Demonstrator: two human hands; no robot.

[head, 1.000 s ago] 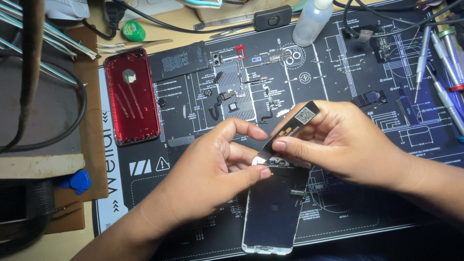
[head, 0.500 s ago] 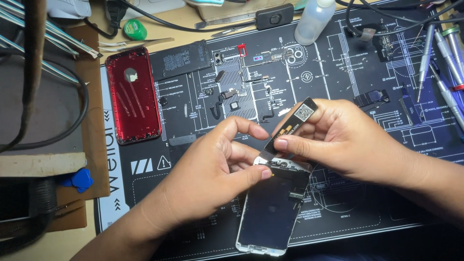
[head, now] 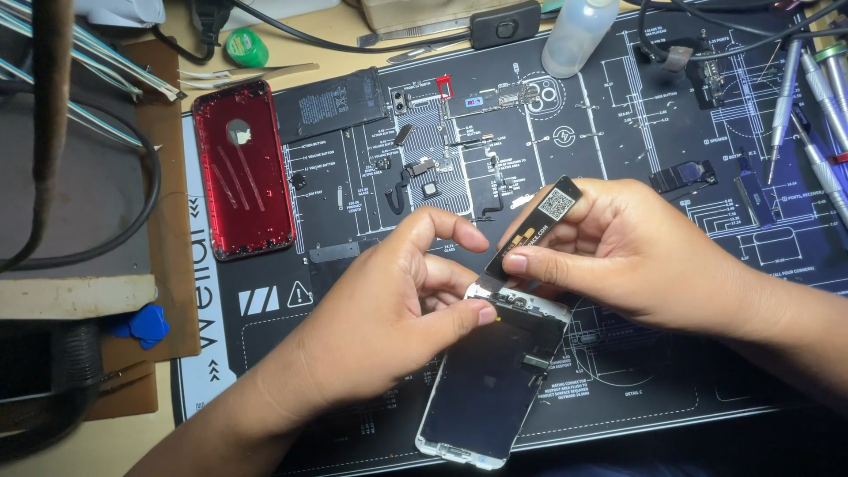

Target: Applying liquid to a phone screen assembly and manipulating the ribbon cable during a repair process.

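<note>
- Clutter at the far left of the worktop: dark cables, a blue plastic pick and a glossy red phone back shell lying on the left edge of the black printed repair mat.
- Left hand, fingers curled, pinches with thumb and forefinger the top end of the white-framed phone screen panel, which lies on the near middle of the mat.
- The panel's long axis runs from near-left to far-right, tilted; its top end sits between both hands, the left one touching it.
- Right hand is closed on a flat black flex strip with a small white label, thumb on its lower end; the strip rises far-right from the panel's top edge.
- Loose small parts and screws lie on the far mat; a translucent plastic bottle and metal screwdrivers sit far right.
</note>
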